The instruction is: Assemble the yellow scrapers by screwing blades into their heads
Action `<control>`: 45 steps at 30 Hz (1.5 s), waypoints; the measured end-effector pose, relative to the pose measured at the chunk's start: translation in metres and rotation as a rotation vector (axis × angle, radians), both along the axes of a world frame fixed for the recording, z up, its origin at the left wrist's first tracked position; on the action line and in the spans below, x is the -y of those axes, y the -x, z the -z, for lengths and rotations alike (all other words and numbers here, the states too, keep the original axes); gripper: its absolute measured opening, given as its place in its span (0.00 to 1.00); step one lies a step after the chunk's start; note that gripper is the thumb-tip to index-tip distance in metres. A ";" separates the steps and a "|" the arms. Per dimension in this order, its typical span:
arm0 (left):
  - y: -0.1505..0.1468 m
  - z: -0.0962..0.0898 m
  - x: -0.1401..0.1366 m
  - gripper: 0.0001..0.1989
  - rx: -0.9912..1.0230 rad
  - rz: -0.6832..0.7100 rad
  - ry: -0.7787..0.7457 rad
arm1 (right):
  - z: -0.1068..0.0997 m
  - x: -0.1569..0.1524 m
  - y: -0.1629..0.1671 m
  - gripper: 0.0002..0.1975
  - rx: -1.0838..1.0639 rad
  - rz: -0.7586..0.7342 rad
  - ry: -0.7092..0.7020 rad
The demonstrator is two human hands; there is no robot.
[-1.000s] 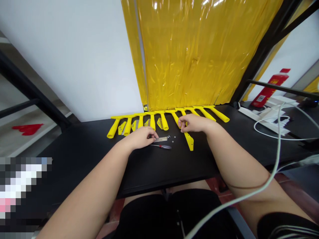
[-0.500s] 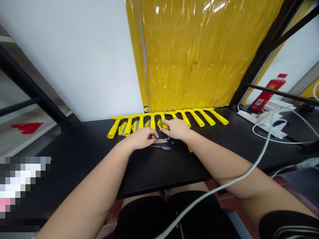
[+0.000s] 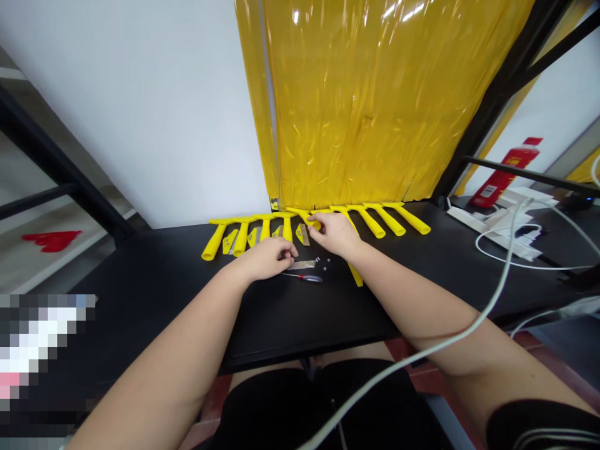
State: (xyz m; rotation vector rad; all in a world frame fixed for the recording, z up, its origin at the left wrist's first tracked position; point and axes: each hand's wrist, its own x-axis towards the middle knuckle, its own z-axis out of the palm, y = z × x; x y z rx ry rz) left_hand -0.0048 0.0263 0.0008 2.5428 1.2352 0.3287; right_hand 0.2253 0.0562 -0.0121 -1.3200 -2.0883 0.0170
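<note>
Mid-frame, the right hand (image 3: pixel 335 234), pinching a yellow handle (image 3: pixel 304 214), could, swinging low, scatter loose parts (image 3: pixel 325 269), while the left hand (image 3: pixel 272 257), grip unclear, risks the metal strip (image 3: pixel 304 265).

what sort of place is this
Probably a workshop or small assembly station: a row of matching yellow handles lies along a black table, with a screwdriver and a flat metal strip nearby.

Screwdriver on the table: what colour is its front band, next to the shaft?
Red; the screwdriver shows best in the head view.
</note>
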 end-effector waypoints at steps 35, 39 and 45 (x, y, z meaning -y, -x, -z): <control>-0.005 -0.025 0.002 0.13 1.310 -0.518 0.550 | 0.000 0.014 -0.008 0.09 0.076 -0.590 0.400; -0.008 -0.020 0.002 0.14 1.169 -0.509 0.433 | 0.001 0.016 -0.002 0.11 0.139 -0.569 0.430; 0.001 -0.008 -0.004 0.15 1.000 -0.451 0.327 | -0.001 0.023 0.005 0.14 0.129 -0.521 0.461</control>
